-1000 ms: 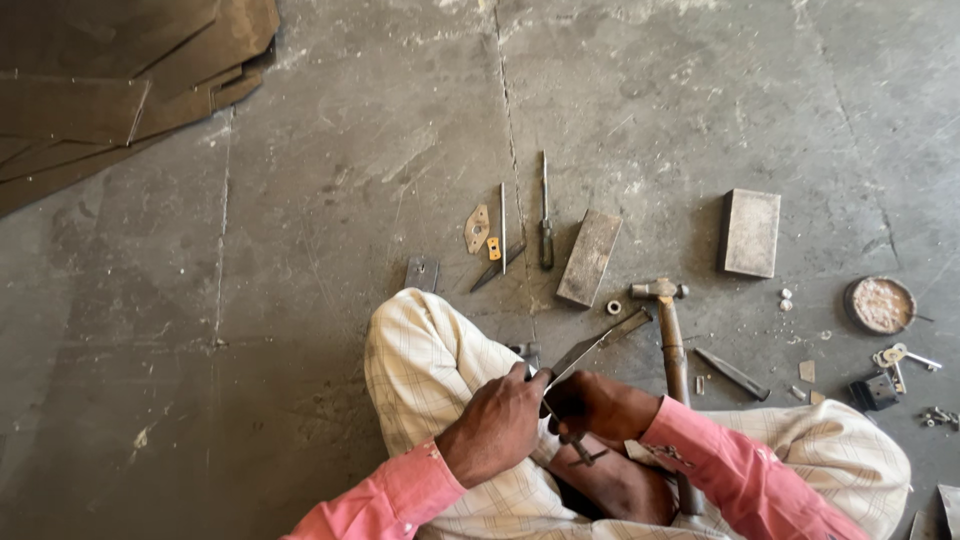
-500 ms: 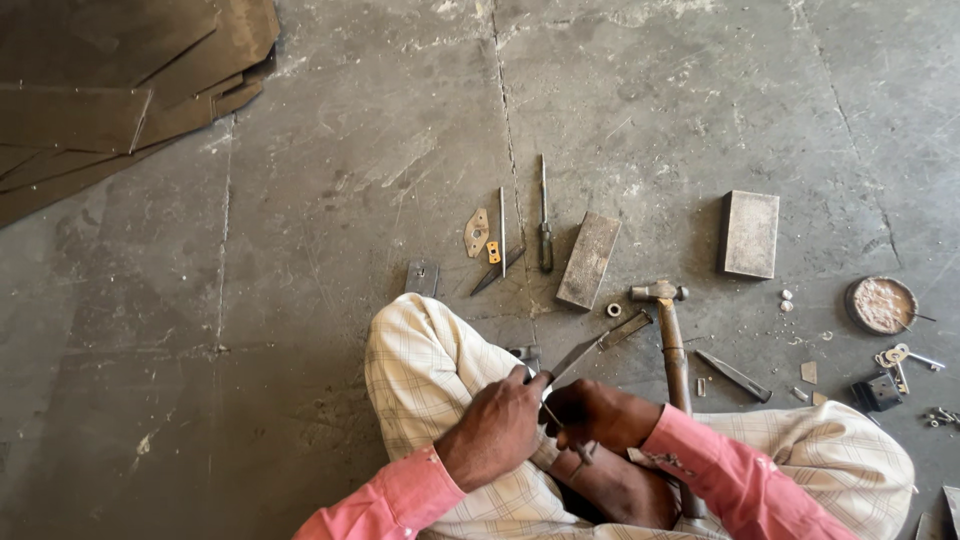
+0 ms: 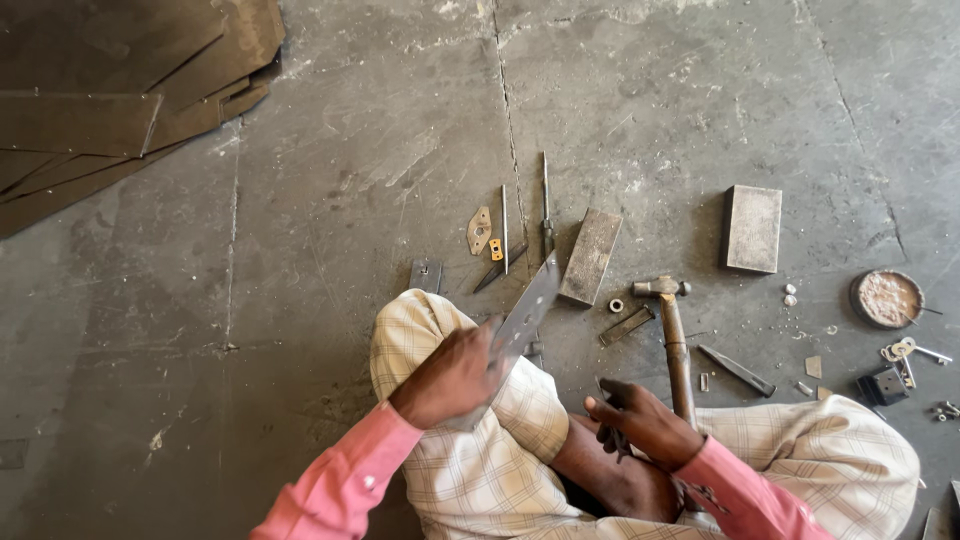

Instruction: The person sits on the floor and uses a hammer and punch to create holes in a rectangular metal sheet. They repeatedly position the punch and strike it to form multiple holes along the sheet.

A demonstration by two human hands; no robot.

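I sit on a concrete floor with my knees bent, in checked trousers and pink sleeves. My left hand (image 3: 452, 378) grips a flat grey metal strip (image 3: 525, 312) that slants up to the right over my left knee. My right hand (image 3: 640, 420) rests lower, between my legs, its fingers curled around a small dark object that I cannot make out. A hammer (image 3: 672, 330) with a wooden handle lies on the floor just beyond my right hand.
Two metal blocks (image 3: 590, 256) (image 3: 752, 228), thin rods (image 3: 545, 205), a small brass plate (image 3: 479, 230), a washer (image 3: 616, 305), a chisel (image 3: 737, 370), a round tin (image 3: 886, 298) and keys (image 3: 905, 350) lie ahead. Dark metal sheets (image 3: 110, 110) are stacked far left.
My hands have come apart. The left hand lifted the metal strip up and leftward; the right hand let go of it and dropped toward my lap.
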